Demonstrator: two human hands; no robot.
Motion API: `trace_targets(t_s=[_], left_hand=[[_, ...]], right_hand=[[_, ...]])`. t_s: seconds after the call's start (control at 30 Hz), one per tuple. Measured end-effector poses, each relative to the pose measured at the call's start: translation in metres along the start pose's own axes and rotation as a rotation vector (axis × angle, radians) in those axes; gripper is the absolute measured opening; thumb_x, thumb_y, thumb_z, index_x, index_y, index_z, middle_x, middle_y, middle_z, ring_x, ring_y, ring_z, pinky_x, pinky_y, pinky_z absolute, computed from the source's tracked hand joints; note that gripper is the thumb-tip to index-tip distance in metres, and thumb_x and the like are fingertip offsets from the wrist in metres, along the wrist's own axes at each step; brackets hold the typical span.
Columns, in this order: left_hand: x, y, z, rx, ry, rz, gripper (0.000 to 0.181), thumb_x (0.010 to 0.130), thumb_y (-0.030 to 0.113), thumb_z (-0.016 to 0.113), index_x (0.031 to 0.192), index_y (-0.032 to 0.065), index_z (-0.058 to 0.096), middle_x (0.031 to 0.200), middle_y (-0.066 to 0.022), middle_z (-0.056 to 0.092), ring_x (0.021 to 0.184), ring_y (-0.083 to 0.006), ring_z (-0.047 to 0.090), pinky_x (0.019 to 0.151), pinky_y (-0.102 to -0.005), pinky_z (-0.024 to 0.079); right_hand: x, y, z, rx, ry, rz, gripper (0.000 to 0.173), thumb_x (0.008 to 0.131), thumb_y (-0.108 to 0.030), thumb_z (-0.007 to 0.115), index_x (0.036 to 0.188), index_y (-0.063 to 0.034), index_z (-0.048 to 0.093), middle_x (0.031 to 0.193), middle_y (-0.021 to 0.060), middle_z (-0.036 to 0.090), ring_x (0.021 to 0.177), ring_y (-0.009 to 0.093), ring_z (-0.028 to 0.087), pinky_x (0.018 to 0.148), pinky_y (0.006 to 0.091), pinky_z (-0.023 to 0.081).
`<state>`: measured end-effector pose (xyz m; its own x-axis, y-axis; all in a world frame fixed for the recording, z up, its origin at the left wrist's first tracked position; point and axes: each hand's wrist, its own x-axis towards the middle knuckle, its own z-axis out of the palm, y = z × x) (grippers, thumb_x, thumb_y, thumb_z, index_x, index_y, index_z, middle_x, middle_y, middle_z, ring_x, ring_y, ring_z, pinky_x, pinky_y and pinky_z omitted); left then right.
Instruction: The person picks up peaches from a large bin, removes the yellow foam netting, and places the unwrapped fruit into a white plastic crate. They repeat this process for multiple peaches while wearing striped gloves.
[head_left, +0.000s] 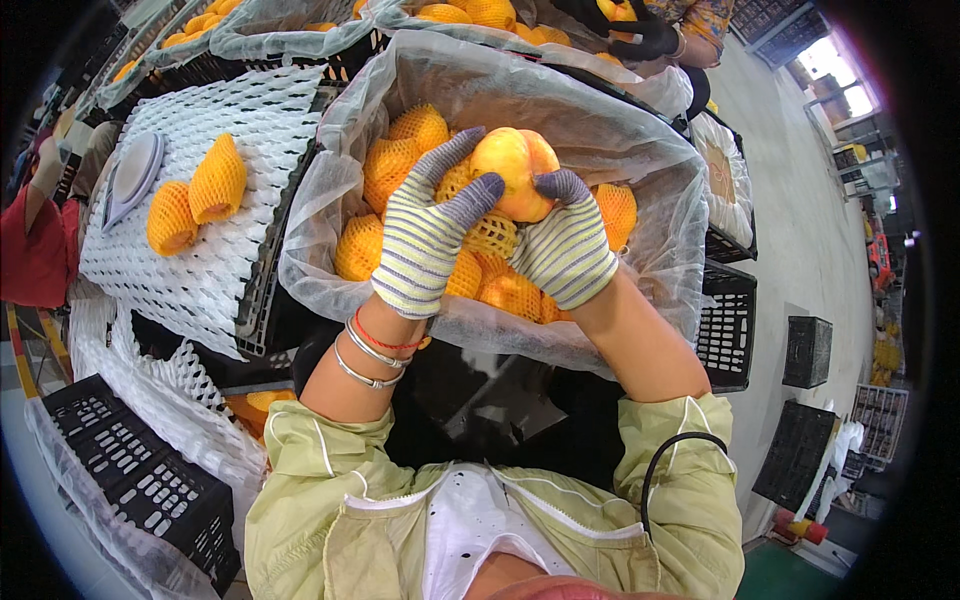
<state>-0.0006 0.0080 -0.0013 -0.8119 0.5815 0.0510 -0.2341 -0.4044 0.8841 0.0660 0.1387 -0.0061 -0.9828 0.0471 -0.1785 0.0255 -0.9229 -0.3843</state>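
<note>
A bare yellow-red peach (516, 176) is held between my two gloved hands over a lined crate (645, 262). My left hand (421, 240), in a striped knit glove with grey fingertips, presses its thumb and fingers to the peach's left side. From the right, my right hand (568, 255) grips the fruit, thumb on its face and its other fingers hidden beneath. A yellow foam net sleeve (491, 234) shows just under the peach, between the hands; whether it is empty I cannot tell. Several fruits in orange foam nets (394, 169) lie in the crate around my hands.
Left of the crate, two orange foam nets (217, 180) and a round-topped scale (139, 169) rest on white foam netting (277, 112). Another person's dark-gloved hand (645, 37) holds fruit at the top. Black plastic crates (142, 480) stand at lower left and right.
</note>
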Motion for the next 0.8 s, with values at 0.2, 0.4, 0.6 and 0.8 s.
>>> trace_targets(t_s=[0.2, 0.4, 0.6, 0.8], left_hand=[[0.002, 0.0, -0.004, -0.104, -0.016, -0.05, 0.037, 0.08, 0.006, 0.068, 0.117, 0.0023, 0.06, 0.11, -0.0055, 0.061, 0.098, -0.0119, 0.056, 0.086, -0.0233, 0.047], [0.0, 0.001, -0.003, -0.089, -0.041, 0.012, 0.039, 0.077, 0.004, 0.071, 0.115, 0.0028, 0.061, 0.109, -0.005, 0.06, 0.099, -0.0133, 0.056, 0.088, -0.0251, 0.047], [-0.004, -0.003, 0.003, 0.149, 0.0, 0.182, 0.048, 0.069, 0.007, 0.079, 0.112, 0.003, 0.056, 0.112, -0.0079, 0.056, 0.103, -0.0164, 0.054, 0.089, -0.0279, 0.048], [0.0, -0.003, -0.003, -0.068, -0.016, 0.012, 0.038, 0.075, 0.005, 0.074, 0.11, 0.003, 0.061, 0.106, -0.0064, 0.062, 0.097, -0.0151, 0.058, 0.085, -0.0271, 0.049]], right_hand=[[0.003, -0.003, -0.007, 0.026, -0.061, 0.075, 0.06, 0.07, -0.021, 0.063, 0.124, -0.0028, 0.045, 0.117, 0.0166, 0.056, 0.107, 0.032, 0.055, 0.099, 0.0454, 0.043], [0.002, -0.008, -0.005, 0.091, -0.058, 0.106, 0.062, 0.067, -0.019, 0.063, 0.124, -0.0026, 0.045, 0.117, 0.018, 0.055, 0.107, 0.034, 0.054, 0.099, 0.0476, 0.042], [0.003, -0.005, -0.008, 0.049, -0.043, 0.147, 0.063, 0.065, -0.019, 0.063, 0.124, -0.0025, 0.045, 0.116, 0.0184, 0.056, 0.107, 0.034, 0.055, 0.097, 0.048, 0.044], [0.003, -0.004, -0.014, 0.101, -0.095, 0.136, 0.064, 0.065, -0.022, 0.063, 0.124, -0.002, 0.046, 0.115, 0.0184, 0.056, 0.106, 0.034, 0.056, 0.097, 0.0478, 0.044]])
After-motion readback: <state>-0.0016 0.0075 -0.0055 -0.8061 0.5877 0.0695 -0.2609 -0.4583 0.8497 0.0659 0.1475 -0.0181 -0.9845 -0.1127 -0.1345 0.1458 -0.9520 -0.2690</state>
